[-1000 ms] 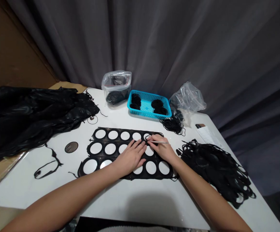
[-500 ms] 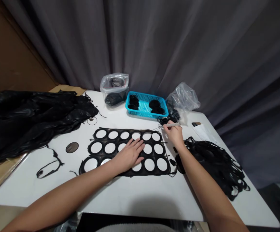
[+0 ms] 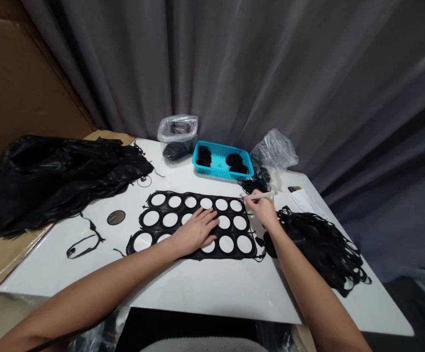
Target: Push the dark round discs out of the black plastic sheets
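My left hand (image 3: 196, 231) lies flat on a black rubbery sheet (image 3: 234, 233) punched with several round holes, and it holds nothing. The white table shows through the holes, and my palm hides part of the sheet's middle. My right hand (image 3: 263, 208) sits just past the sheet's upper right corner, pinching a slim white pen-like tool (image 3: 259, 196). The tool's tip points left, towards a thin black strand near that corner. A small tangle of black strips (image 3: 254, 185) lies just beyond my right fingers.
A teal plastic basket (image 3: 220, 145) holds black coils. Plastic bags (image 3: 178, 137) (image 3: 274, 150) flank it. Large heaps of black strips lie at left (image 3: 62, 181) and right (image 3: 315, 244). A dark disc (image 3: 116, 217), a loose strip (image 3: 84, 243), a phone (image 3: 294, 188) and white paper (image 3: 304, 201) rest on the table.
My right hand moved from over the sheet's right holes to beyond its upper right corner, still holding the tool. My left hand stayed on the sheet. The view shifted slightly.
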The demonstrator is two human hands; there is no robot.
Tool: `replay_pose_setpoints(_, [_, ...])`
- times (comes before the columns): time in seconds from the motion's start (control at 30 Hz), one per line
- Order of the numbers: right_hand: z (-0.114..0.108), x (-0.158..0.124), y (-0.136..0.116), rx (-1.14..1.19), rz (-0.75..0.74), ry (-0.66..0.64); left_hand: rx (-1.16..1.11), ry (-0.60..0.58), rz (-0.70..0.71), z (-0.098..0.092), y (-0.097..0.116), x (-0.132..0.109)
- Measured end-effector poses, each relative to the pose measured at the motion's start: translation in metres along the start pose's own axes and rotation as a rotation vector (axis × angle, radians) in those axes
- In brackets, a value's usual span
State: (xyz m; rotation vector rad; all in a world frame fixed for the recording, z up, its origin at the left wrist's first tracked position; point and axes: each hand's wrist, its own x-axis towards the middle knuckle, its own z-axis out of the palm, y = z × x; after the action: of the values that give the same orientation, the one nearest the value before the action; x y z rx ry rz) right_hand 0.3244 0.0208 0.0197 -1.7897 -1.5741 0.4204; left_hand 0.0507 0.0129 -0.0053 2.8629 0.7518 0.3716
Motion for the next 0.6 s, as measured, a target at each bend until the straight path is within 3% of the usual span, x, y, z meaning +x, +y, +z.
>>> replay_pose_setpoints(0.1, [0.013,-0.030,-0.015,0.184,-0.038,-0.251,-0.023,-0.014,0.031,0.004,0.003,-0.008])
replay_pose_setpoints(0.17, [0.021,-0.047,-0.022,0.258,-0.039,-0.350,-0.042,0.000,0.039,0.007,0.003,-0.013])
replay_pose_setpoints(0.3, [0.028,-0.064,-0.026,0.300,-0.017,-0.379,-0.066,0.015,0.061,0.009,0.001,-0.018])
replay_pose_setpoints(0.6, [0.031,-0.069,-0.027,0.229,-0.092,-0.376,-0.062,-0.002,0.063,0.006,0.002,-0.016])
